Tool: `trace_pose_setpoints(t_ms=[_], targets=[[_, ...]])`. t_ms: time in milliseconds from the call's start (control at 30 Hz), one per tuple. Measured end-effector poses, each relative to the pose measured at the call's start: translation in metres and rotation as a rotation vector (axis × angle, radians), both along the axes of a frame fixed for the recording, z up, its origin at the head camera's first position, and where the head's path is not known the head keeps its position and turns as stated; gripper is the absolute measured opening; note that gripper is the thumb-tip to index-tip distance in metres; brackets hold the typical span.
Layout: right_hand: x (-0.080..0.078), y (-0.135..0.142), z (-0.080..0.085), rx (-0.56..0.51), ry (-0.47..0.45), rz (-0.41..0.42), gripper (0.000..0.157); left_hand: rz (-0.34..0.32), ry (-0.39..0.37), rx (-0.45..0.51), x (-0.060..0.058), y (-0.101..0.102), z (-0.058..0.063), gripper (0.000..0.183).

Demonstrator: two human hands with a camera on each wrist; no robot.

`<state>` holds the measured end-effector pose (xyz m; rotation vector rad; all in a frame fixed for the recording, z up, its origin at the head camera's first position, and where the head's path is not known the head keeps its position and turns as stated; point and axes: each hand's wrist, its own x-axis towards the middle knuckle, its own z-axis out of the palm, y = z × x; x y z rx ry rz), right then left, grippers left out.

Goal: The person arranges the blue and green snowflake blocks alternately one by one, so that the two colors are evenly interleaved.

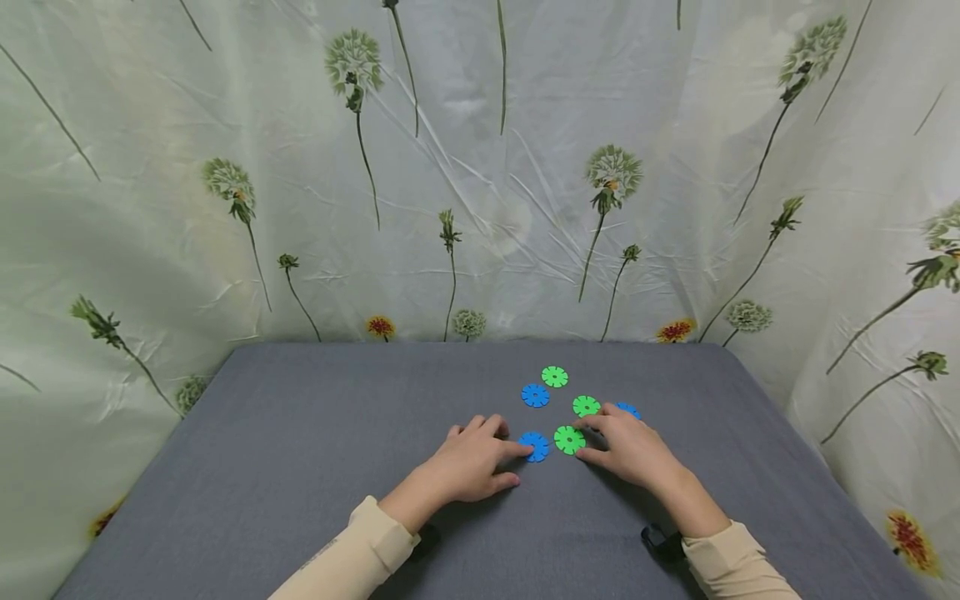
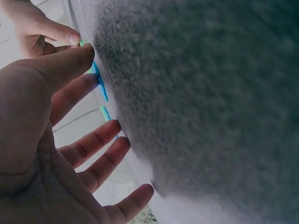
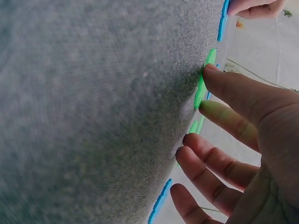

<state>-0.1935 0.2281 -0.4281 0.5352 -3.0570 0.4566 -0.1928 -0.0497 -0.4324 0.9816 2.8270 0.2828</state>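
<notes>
My left hand [image 1: 472, 462] is low over the cloth, its index fingertip on a notched blue interlocking disc [image 1: 538, 439]. Its thumb stays apart from that disc, and the other fingers are spread in the left wrist view. To the right, my right hand [image 1: 633, 450] pinches a notched green interlocking disc [image 1: 568, 440] by its edges between thumb and index finger. That disc lies flat at the cloth, close beside the blue one. The right hand's other fingers reach past a second green disc [image 1: 583, 406] and partly cover another blue disc [image 1: 628, 410].
Farther back lie one more blue disc [image 1: 535, 395] and a green disc [image 1: 555, 377]. A grey cloth [image 1: 337, 417] covers the table. Behind it and at both sides hangs a pale curtain [image 1: 510, 175] with a dandelion print.
</notes>
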Motion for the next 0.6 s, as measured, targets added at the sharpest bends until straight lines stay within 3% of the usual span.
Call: trace_pose_setpoints(t_ms=[267, 600], targets=[[-0.001, 0.001, 0.0, -0.007, 0.008, 0.005, 0.042, 0.021, -0.031, 0.14, -0.008, -0.009, -0.001, 0.032], [-0.006, -0.002, 0.0, 0.005, -0.023, -0.011, 0.044, 0.135, -0.076, 0.194, -0.029, 0.002, -0.006, 0.049]])
